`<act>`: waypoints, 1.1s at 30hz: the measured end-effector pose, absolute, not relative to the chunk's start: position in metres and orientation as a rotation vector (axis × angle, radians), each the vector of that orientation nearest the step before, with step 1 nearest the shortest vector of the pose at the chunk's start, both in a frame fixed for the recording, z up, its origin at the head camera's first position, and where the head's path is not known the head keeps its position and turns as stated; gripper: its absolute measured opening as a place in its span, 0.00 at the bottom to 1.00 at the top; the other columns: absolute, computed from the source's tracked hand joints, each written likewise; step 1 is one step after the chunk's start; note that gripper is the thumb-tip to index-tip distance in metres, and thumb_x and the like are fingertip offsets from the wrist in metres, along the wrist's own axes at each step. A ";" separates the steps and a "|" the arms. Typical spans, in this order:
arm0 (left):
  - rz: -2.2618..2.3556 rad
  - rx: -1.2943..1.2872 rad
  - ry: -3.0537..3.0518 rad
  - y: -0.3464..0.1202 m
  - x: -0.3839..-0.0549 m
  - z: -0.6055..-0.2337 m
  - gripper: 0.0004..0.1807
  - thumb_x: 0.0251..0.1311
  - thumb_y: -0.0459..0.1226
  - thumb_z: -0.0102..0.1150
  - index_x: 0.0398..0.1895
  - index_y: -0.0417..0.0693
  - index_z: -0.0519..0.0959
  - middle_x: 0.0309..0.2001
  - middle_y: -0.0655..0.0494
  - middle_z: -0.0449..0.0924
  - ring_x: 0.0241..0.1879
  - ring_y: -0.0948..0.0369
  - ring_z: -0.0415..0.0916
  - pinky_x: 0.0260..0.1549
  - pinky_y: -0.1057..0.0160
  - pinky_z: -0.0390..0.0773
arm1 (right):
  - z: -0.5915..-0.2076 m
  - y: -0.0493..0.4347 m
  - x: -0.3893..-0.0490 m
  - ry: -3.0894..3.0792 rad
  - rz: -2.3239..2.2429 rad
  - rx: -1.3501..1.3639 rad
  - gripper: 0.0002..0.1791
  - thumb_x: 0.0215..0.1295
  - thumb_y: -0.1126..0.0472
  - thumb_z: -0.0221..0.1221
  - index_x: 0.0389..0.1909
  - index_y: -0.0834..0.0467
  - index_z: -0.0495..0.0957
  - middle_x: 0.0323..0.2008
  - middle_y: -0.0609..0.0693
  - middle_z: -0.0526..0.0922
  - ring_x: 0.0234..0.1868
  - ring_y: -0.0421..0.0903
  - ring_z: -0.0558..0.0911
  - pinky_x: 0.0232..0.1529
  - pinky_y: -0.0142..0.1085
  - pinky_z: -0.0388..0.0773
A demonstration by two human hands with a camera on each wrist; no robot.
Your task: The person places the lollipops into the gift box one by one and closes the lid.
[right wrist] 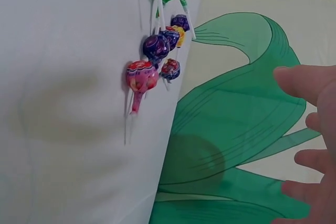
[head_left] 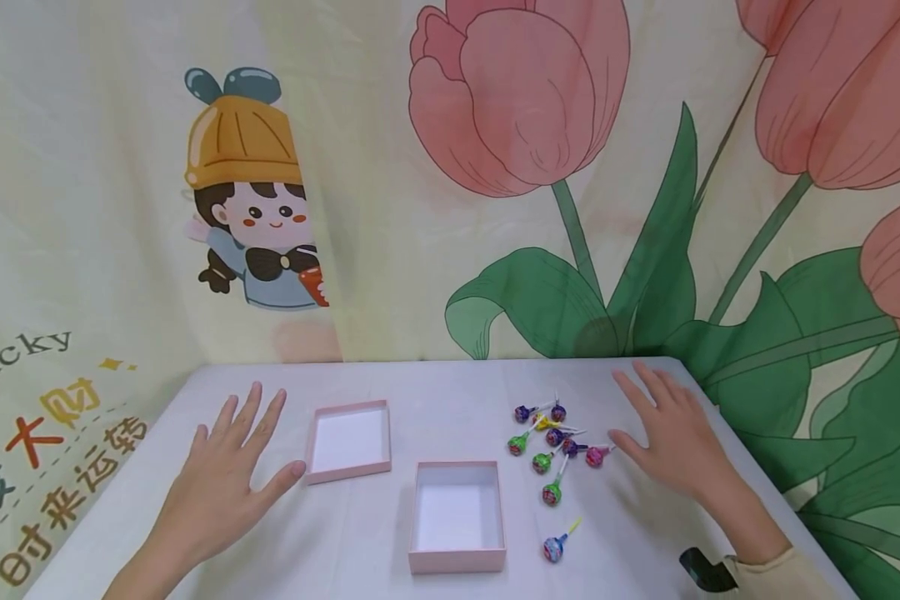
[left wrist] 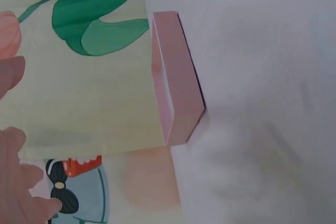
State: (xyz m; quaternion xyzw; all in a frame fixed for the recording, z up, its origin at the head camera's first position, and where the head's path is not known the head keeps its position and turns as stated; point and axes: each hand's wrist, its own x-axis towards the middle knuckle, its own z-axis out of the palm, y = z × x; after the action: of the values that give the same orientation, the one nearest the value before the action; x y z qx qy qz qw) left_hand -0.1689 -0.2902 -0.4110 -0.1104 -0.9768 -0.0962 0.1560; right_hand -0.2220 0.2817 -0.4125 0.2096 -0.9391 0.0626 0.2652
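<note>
My left hand (head_left: 225,475) hovers over the left side of the table, fingers spread and nothing held. Just right of its thumb lies a shallow pink box lid (head_left: 385,433), white inside, also in the left wrist view as a pink tray shape (left wrist: 181,72). Nearer the front stands a deeper pink box (head_left: 457,562), its top uncovered. My right hand (head_left: 671,429) is held over the right side with fingers extended, holding nothing. Beside its thumb is a pink lollipop (head_left: 595,456), part of a loose cluster of several wrapped lollipops. A blue lollipop (head_left: 553,549) lies apart, right of the box.
A white cloth covers the table (head_left: 330,533). Behind it hangs a backdrop (head_left: 375,250) printed with tulips and a cartoon figure. A black band (head_left: 705,571) circles the right wrist by a beige sleeve (head_left: 787,575).
</note>
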 end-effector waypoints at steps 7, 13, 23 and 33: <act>-0.515 -0.325 -2.860 -0.261 -0.163 -0.414 0.54 0.71 0.65 0.58 0.89 0.60 0.42 0.87 0.44 0.44 0.80 0.33 0.52 0.54 0.20 0.71 | -0.407 0.266 -0.230 -2.522 0.167 0.615 0.44 0.60 0.52 0.76 0.76 0.58 0.71 0.72 0.67 0.72 0.67 0.71 0.74 0.59 0.71 0.75; -0.789 -0.408 -2.810 -0.236 -0.158 -0.422 0.51 0.71 0.62 0.61 0.88 0.63 0.46 0.86 0.48 0.49 0.80 0.37 0.54 0.63 0.22 0.64 | -0.405 0.255 -0.237 -2.560 0.192 0.646 0.41 0.62 0.53 0.76 0.74 0.58 0.73 0.70 0.67 0.74 0.66 0.69 0.76 0.58 0.68 0.78; -1.171 -0.576 -2.714 -0.207 -0.152 -0.441 0.46 0.73 0.52 0.65 0.87 0.70 0.51 0.83 0.50 0.58 0.73 0.42 0.70 0.60 0.40 0.80 | -0.404 0.227 -0.247 -2.587 0.242 0.750 0.35 0.61 0.56 0.77 0.69 0.57 0.79 0.67 0.63 0.78 0.66 0.65 0.77 0.61 0.60 0.80; -1.546 -0.570 -2.719 -0.187 -0.152 -0.455 0.45 0.72 0.48 0.67 0.86 0.67 0.54 0.82 0.45 0.58 0.75 0.37 0.66 0.61 0.48 0.80 | -0.412 0.209 -0.260 -2.661 0.308 0.779 0.31 0.64 0.57 0.75 0.68 0.55 0.80 0.65 0.58 0.80 0.66 0.59 0.78 0.60 0.53 0.83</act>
State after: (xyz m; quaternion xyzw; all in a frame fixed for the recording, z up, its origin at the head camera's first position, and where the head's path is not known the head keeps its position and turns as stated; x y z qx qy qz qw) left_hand -0.1517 -0.1866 -0.4547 -0.1792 -0.8551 -0.4862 -0.0189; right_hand -0.2596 0.2094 -0.4117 0.2749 -0.9392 0.1085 0.1749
